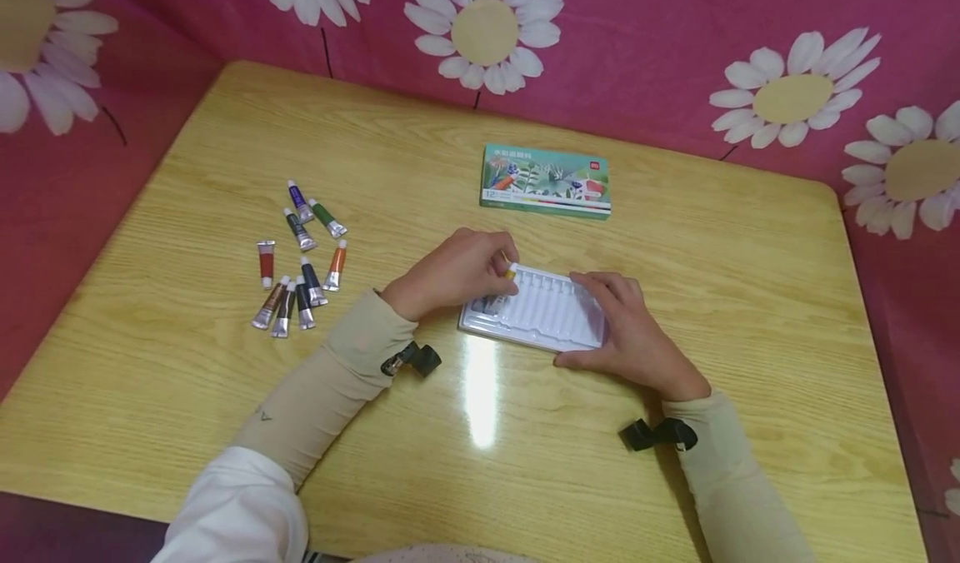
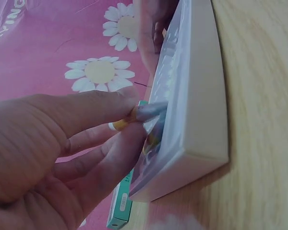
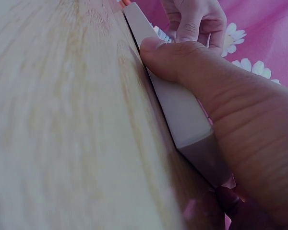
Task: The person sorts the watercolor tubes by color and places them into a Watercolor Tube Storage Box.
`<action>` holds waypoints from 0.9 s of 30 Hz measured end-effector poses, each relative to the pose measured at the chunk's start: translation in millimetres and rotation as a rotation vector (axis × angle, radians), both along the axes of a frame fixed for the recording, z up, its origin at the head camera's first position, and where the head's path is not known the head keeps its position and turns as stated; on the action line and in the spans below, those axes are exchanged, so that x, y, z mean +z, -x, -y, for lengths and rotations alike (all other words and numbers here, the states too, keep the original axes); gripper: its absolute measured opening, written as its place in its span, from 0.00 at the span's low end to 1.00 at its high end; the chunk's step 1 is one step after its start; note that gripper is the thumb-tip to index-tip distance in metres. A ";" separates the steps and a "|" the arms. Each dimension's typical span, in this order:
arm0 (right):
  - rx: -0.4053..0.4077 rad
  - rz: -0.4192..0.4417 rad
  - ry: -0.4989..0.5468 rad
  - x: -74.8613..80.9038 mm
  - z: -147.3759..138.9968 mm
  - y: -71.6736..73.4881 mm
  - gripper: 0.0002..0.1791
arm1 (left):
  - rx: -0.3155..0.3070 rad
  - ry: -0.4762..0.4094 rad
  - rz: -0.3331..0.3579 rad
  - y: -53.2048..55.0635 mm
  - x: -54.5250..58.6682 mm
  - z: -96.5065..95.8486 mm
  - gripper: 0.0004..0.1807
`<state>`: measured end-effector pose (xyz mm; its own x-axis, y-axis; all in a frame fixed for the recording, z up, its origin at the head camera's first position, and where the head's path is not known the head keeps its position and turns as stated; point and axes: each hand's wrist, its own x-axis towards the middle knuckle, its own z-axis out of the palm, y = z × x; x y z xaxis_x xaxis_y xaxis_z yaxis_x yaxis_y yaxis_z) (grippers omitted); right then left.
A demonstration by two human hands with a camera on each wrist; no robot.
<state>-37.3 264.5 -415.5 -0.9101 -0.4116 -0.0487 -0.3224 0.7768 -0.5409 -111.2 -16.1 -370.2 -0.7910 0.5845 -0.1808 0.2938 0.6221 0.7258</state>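
Observation:
My left hand (image 1: 456, 273) pinches a small yellow-ochre paint tube (image 2: 151, 111) between thumb and forefinger. Its white cap points toward the palm in the left wrist view, and its silver end dips into the left part of a white plastic tray (image 1: 558, 313). Silver ends of other tubes lie in the slots there, partly covered by the fingers; the slots farther right hold nothing. At the tray's right end my right hand (image 1: 637, 338) grips it, the thumb (image 3: 163, 55) along the near side wall and the fingers over the far corner.
Loose paint tubes lie on the left of the wooden table (image 1: 187, 380), among them a purple one (image 1: 297, 199), a red one (image 1: 266, 263) and an orange one (image 1: 335, 266). A green illustrated paint box (image 1: 546, 181) lies behind the tray. Flowered pink cloth (image 1: 637, 38) hangs beyond the table.

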 end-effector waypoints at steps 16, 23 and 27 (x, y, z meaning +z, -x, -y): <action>-0.004 0.000 -0.006 -0.9 -0.9 0.6 0.65 | -0.056 0.115 -0.116 -1.3 -6.7 -3.5 0.19; -0.002 -0.005 -0.005 -0.3 -0.6 0.7 0.65 | -0.042 0.126 -0.127 -2.7 -5.8 -3.1 0.19; -0.003 -0.002 -0.003 -0.6 -0.7 0.6 0.65 | -0.040 0.132 -0.133 -3.2 -4.5 -2.6 0.17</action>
<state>-37.9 265.2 -416.1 -0.9112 -0.4091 -0.0481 -0.3215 0.7794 -0.5378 -107.9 -13.5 -374.7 -0.7894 0.5943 -0.1538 0.4080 0.6951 0.5919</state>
